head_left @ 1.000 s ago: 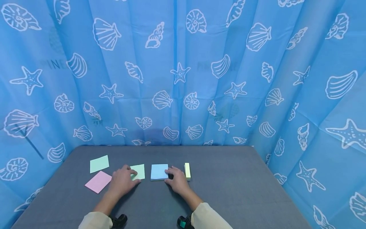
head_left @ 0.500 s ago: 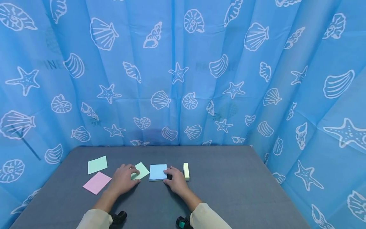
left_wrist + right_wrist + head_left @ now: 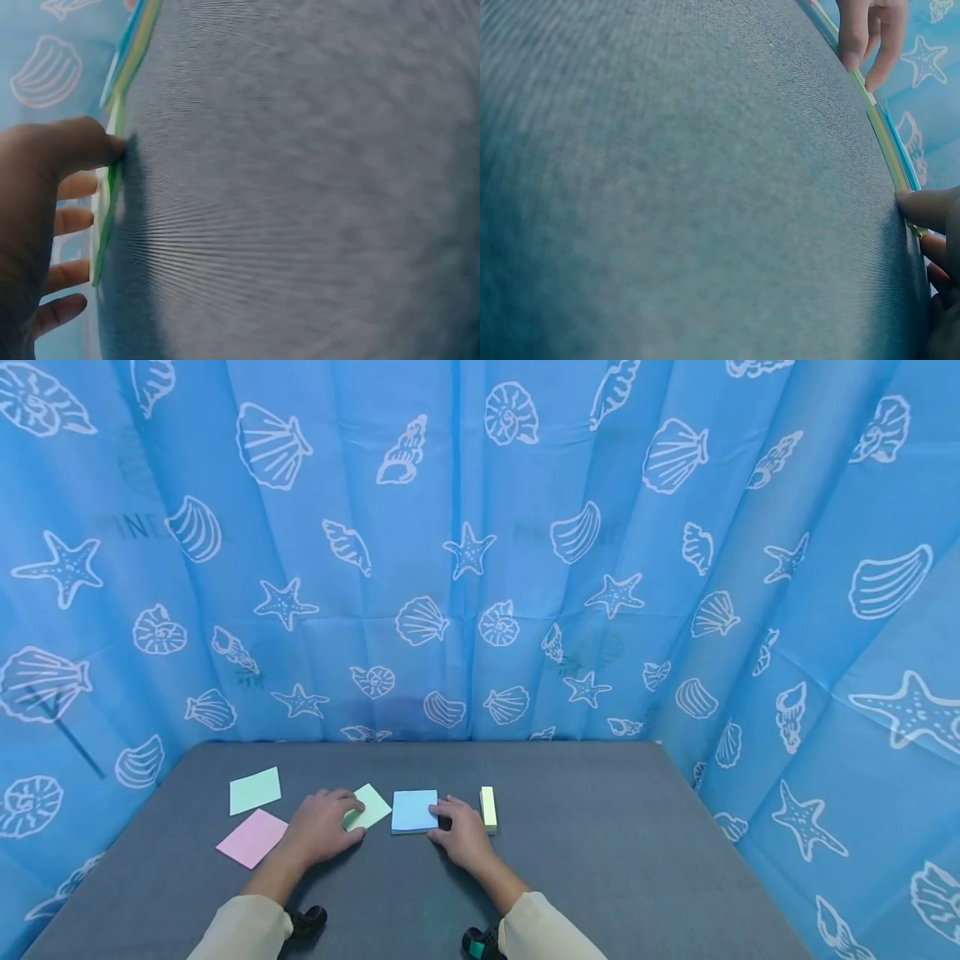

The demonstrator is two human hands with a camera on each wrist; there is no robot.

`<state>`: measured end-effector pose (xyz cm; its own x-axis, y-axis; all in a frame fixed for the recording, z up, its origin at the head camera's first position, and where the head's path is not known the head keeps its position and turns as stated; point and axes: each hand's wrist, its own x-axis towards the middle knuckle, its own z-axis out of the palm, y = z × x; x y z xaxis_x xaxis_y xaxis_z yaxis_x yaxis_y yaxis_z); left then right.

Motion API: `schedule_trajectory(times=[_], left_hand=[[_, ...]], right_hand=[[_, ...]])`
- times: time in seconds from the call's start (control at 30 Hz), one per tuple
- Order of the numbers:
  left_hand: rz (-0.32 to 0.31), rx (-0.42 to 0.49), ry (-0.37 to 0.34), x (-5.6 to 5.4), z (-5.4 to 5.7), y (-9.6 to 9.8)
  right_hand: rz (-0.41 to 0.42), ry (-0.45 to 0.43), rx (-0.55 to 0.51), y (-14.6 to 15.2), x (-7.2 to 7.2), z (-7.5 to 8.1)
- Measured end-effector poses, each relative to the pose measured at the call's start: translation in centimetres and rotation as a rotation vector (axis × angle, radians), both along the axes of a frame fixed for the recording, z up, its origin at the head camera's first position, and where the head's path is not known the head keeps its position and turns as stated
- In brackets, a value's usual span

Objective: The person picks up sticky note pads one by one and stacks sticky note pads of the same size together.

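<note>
Near the middle of the grey table, in the head view, a pale green sticky-note pad (image 3: 371,807) lies turned at an angle. My left hand (image 3: 324,827) grips its left part, thumb (image 3: 105,146) at the near edge and fingers (image 3: 71,221) behind it. Just right of it sits a stack of sticky notes with blue on top (image 3: 414,811); yellowish layers show along its side in the wrist views. My right hand (image 3: 467,835) holds the stack's right edge between thumb and index finger. A corner of the green pad comes right up to the stack.
A narrow pale yellow sticky-note block (image 3: 488,808) stands right of my right hand. To the left lie a mint green note (image 3: 255,790) and a pink note (image 3: 251,838), the pink one close beside my left wrist. A blue shell-print curtain (image 3: 480,568) hangs behind the table (image 3: 615,852).
Over the last second the green pad has turned from square to slanted under my left hand, its corner now nearer the blue-topped stack. My right hand stays at the stack.
</note>
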<state>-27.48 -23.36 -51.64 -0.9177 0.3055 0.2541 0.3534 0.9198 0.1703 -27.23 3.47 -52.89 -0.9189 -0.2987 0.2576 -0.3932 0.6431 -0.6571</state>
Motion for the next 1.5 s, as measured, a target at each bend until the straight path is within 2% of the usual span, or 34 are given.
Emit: schedule_trajectory(times=[0.23,0.33,0.47,0.87,1.13,1.37,1.5], left_hand=[[0.034,-0.037,0.058,0.2,-0.1,0.2],[0.056,-0.029,0.042,0.1,-0.1,0.3],[0.086,0.028,0.000,0.0,0.0,0.2],[0.077,0.187,-0.049,-0.1,-0.1,-0.7],[0.052,0.174,-0.057,0.0,-0.4,-1.2],[0.160,0.092,-0.076,0.3,-0.2,-1.1],[0.233,0.089,-0.118,0.5,0.0,-1.2]], right_hand=[[0.008,-0.021,-0.008,0.1,0.0,-0.2],[0.007,-0.024,-0.011,0.1,0.0,-0.1],[0.009,-0.022,-0.014,0.1,0.0,-0.1],[-0.001,-0.028,-0.019,0.1,0.1,0.1],[0.011,-0.023,-0.015,0.2,0.0,-0.1],[0.014,-0.021,-0.015,0.1,0.0,-0.1],[0.012,-0.027,-0.012,0.1,0.1,0.0]])
